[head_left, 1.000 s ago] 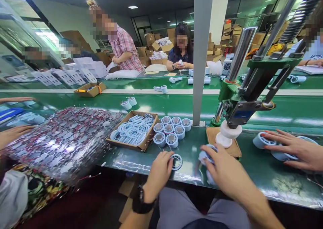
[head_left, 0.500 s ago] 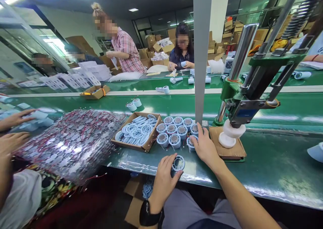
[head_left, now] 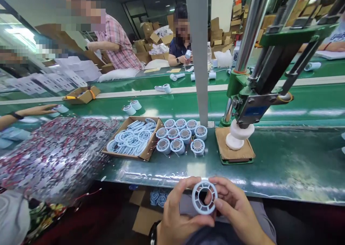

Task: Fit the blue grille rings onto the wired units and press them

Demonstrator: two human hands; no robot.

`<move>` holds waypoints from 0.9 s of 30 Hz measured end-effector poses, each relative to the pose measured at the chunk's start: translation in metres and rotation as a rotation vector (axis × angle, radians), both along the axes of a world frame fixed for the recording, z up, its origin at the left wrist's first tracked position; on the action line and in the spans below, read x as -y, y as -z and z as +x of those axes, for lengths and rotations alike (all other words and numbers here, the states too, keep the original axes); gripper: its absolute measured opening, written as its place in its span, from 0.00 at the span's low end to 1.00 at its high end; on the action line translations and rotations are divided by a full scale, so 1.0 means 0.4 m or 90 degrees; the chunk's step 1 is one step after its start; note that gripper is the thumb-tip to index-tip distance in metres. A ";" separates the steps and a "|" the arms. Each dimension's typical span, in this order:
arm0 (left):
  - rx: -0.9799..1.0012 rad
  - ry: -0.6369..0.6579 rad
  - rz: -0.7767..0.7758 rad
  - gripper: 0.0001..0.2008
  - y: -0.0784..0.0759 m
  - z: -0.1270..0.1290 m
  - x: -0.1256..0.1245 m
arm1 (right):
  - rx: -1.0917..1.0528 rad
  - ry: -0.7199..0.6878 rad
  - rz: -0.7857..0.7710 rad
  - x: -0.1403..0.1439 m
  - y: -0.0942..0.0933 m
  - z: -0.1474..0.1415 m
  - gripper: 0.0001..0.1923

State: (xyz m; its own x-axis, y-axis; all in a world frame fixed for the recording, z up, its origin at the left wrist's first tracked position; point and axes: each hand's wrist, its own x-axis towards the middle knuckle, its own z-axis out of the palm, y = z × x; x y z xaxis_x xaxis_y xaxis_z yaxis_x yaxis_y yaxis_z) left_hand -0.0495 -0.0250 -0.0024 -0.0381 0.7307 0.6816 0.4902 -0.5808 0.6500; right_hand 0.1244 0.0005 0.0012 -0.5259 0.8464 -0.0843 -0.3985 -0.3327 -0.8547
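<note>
A light-blue spoked ring (head_left: 198, 205) is held up in front of my lap, its open round face towards me. My left hand (head_left: 178, 211) grips its left side and lower edge with thumb and fingers. From the right, my right hand (head_left: 238, 211) also closes on it, one fingertip showing behind the opening. How deep the part is at the back cannot be seen. Beyond my hands, several light-blue round housings (head_left: 185, 135) with grey discs stand grouped on the green bench. Beside them is a cardboard tray (head_left: 147, 158) filled with loose light-blue rings.
A green hand press (head_left: 253, 106) with white round pads stands on the right. A grey post (head_left: 201, 76) rises behind the housings. Wired parts in clear plastic (head_left: 61, 155) cover the left, where a co-worker's hand (head_left: 44, 110) reaches in. Other people sit or stand across the bench.
My right hand has left the housings and come down to the ring. My left hand has lifted the ring off the bench edge. The view has shifted, and the neighbour's arm now reaches farther.
</note>
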 end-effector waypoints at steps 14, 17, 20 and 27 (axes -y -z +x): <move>0.229 0.075 -0.005 0.49 -0.012 0.044 -0.006 | -0.077 -0.032 -0.047 0.011 0.009 0.022 0.21; 0.244 0.076 -0.023 0.50 -0.008 0.042 -0.004 | -0.066 -0.036 -0.050 0.017 0.002 0.026 0.22; 0.245 0.073 -0.040 0.50 -0.001 0.038 -0.003 | -0.059 -0.039 -0.045 0.020 -0.001 0.025 0.23; 0.279 0.061 -0.071 0.50 0.007 0.035 0.009 | -0.019 -0.046 -0.043 0.022 0.002 0.018 0.24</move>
